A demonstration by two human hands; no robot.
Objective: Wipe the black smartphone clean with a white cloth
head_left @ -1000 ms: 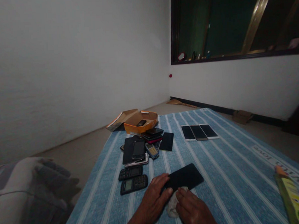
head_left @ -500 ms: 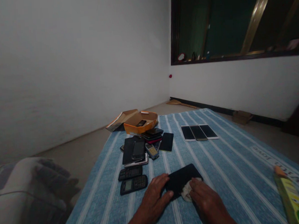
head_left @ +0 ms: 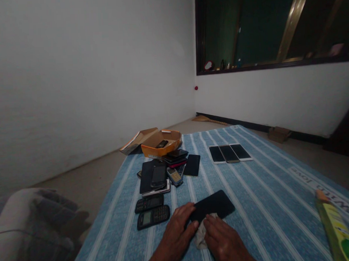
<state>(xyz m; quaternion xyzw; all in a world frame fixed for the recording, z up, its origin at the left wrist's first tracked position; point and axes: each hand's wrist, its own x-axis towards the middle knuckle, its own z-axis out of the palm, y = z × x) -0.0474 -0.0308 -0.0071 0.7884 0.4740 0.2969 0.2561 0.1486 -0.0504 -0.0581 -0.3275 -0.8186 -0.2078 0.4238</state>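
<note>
A black smartphone [head_left: 215,204] lies slanted on the blue striped cloth, in front of me. My left hand [head_left: 179,229] grips its left end between thumb and fingers. A crumpled whitish cloth [head_left: 201,236] is under the fingers of my right hand [head_left: 222,237], pressed against the phone's near edge close to my left thumb. Just left of my left hand are two black keypad phones, the nearer one [head_left: 153,216] with a pale screen and the other [head_left: 149,203] behind it.
Several phones, among them a blue-grey keypad phone [head_left: 175,176], are heaped before an open orange box [head_left: 160,148]. Three smartphones [head_left: 230,153] lie side by side farther right. A yellow-green bottle [head_left: 337,227] is at the right edge. Grey fabric [head_left: 36,231] bulges at left.
My right hand has slid the whitish cloth leftward along the phone, from near its right end toward my left thumb. My left hand keeps its hold. The view has shifted slightly.
</note>
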